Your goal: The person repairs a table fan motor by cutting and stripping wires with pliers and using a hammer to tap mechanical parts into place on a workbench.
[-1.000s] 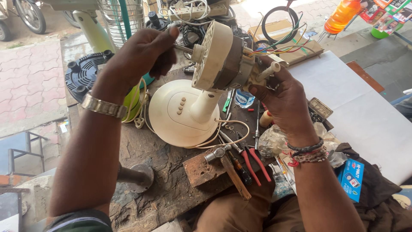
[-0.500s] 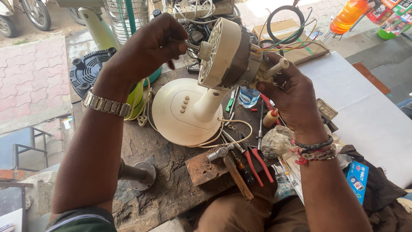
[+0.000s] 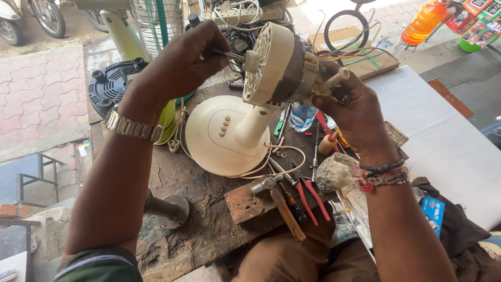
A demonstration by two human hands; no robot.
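Note:
A cream table fan without blade or guard stands on a worn wooden bench [image 3: 209,230]. Its round base [image 3: 222,138] has a few buttons and a short neck rising to the motor housing [image 3: 271,65]. My left hand [image 3: 182,60] is closed around the metal shaft at the front of the motor. My right hand [image 3: 355,112] grips the rear of the motor, where coloured wires [image 3: 360,52] come out. A metal watch sits on my left wrist, and bead and thread bands on my right.
A hammer [image 3: 279,201], red-handled pliers [image 3: 313,196], screwdrivers, a small glue bottle [image 3: 327,143] and a water bottle [image 3: 301,116] lie by the fan base. A black plastic disc [image 3: 112,86], a wire fan guard [image 3: 156,23] and cable coils sit behind. A white board [image 3: 449,151] lies right.
The motor head has turned slightly and sits a little more upright. My left hand has shifted onto the shaft at the front. My right hand stays on the rear.

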